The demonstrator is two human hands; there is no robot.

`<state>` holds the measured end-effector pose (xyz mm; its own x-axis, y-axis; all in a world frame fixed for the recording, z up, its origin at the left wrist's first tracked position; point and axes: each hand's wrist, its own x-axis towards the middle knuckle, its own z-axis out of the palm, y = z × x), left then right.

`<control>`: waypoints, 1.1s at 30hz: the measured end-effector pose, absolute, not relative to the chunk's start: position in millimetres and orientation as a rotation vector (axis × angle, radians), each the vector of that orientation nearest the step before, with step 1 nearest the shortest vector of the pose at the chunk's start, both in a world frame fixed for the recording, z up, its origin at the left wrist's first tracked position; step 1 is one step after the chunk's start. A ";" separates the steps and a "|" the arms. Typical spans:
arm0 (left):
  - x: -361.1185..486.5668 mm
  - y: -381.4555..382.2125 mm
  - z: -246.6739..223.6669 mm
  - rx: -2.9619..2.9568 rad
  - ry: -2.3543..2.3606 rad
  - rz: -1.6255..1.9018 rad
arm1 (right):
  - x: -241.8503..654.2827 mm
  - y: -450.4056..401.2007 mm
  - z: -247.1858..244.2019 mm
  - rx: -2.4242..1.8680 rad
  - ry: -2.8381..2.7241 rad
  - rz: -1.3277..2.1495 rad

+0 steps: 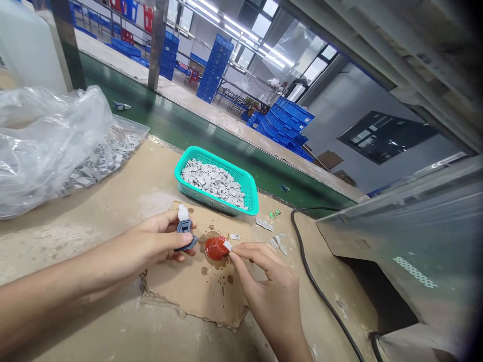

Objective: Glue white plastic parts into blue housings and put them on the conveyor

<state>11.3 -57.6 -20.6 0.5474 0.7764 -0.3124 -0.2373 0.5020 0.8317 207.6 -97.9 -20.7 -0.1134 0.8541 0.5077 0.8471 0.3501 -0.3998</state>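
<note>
White plastic chip [228, 246] sits pinched in my right hand [275, 281] at the shiny red dish [215, 249], best gripped lightly, while my left hand [156, 241] curls round a blue-grey plastic housing [184, 234].

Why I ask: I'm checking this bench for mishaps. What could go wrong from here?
The small white piece sits only in the fingertips of the right hand, at the edge of the red dish, so it could slip in. Dark spots already mark the cardboard; a knock to the dish might add more and perhaps wet the loose piece beside it.
</note>
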 end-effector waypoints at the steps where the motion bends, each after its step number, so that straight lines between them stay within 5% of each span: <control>1: 10.8 -57.3 -21.5 0.868 0.769 0.697 | 207.7 -97.8 -20.7 -1.482 -1.941 0.010; 17: 5.4 -47.8 -15.4 1.022 0.769 0.741 | 203.1 -111.9 -9.5 -1.433 -1.921 -0.015; 33: 3.7 -52.7 -14.7 0.523 0.543 0.648 | 207.9 -115.3 -9.7 -1.292 -2.046 -0.140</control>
